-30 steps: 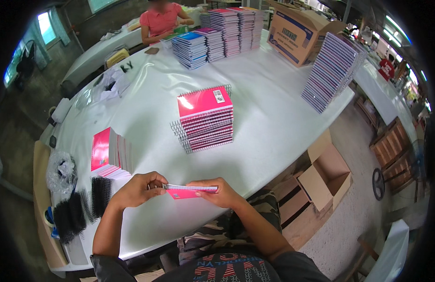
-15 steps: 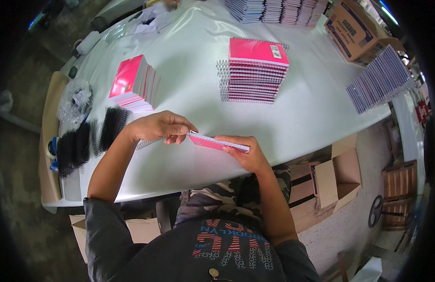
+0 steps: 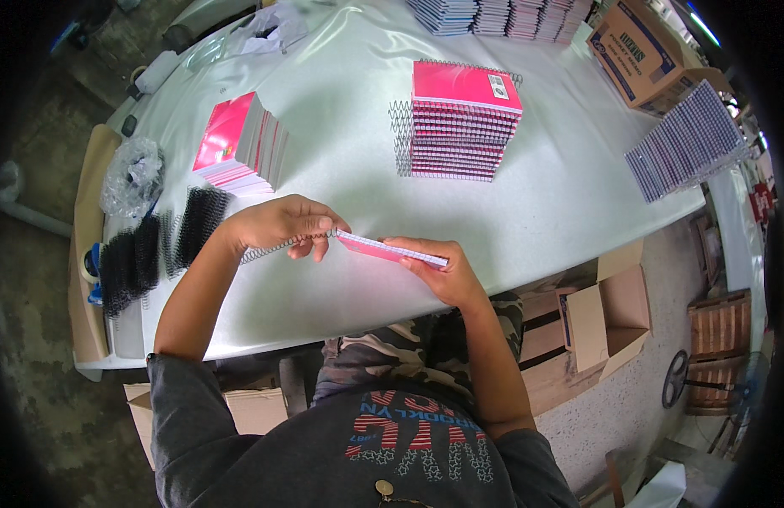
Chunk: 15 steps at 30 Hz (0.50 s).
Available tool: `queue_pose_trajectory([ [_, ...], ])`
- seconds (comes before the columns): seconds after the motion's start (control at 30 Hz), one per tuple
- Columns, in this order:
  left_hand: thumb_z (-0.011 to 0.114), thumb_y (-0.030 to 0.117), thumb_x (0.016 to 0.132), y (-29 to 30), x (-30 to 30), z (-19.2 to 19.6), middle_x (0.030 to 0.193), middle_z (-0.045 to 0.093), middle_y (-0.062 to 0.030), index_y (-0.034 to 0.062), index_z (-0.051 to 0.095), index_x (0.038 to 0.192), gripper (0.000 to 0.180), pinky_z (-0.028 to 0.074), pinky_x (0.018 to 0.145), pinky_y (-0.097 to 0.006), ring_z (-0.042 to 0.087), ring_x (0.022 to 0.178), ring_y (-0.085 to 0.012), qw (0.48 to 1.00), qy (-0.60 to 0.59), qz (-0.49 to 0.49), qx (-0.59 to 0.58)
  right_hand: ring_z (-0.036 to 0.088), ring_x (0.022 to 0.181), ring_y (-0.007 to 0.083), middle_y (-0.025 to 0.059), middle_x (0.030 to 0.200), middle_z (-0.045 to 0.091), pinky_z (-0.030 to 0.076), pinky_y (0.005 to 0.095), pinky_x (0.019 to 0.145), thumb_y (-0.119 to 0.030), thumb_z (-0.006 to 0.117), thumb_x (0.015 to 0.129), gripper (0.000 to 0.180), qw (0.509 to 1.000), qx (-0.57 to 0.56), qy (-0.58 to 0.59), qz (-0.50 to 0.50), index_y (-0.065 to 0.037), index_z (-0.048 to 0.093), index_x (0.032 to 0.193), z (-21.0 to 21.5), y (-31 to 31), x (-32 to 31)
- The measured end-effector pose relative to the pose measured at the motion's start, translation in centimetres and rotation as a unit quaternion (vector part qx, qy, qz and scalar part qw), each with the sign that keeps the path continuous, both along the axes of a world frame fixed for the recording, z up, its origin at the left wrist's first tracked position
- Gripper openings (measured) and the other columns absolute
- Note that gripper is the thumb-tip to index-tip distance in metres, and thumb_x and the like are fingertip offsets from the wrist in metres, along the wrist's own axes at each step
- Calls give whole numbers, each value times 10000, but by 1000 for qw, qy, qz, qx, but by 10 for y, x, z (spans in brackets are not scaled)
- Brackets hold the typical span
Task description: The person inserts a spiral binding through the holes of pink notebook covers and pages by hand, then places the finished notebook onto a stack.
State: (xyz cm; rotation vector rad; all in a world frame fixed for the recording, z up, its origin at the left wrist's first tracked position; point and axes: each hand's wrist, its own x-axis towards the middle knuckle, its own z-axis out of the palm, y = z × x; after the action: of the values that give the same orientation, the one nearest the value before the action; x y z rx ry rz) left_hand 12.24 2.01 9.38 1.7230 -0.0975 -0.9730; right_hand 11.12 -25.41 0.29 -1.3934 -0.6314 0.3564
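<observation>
Pink notebook w/ wire coil

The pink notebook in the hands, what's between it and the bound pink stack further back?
Only bare white table lies between notebook and stack, in the head view.

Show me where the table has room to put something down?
Bare white table lies between the leaning pink pad pile and the bound notebook stack, and right of that stack toward the fanned notebooks. The left edge is crowded with black coils.

Left hand pinches wire spiral at pink notebook edge; right hand grips notebook over white table
</observation>
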Motion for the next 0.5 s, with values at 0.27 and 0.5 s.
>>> queue_pose_trajectory([
  [0.27,631,189,868,2,-5,10,914,612,-35,19,575,1125,313,431,654,-247,516,720,-106,982,-169,-28,85,596,908,122,84,1038,667,477,264,824,-24,627,837,280,999,-24,20,-7,-3,631,1116,5,8,2],
  [0.5,642,98,778,-28,4,-9,910,584,-162,2,568,1008,260,437,751,-385,551,837,-333,838,-469,-138,242,610,961,162,106,1094,654,476,302,858,-53,583,863,341,998,-22,-42,-38,-24,576,1203,-35,-14,10],
])
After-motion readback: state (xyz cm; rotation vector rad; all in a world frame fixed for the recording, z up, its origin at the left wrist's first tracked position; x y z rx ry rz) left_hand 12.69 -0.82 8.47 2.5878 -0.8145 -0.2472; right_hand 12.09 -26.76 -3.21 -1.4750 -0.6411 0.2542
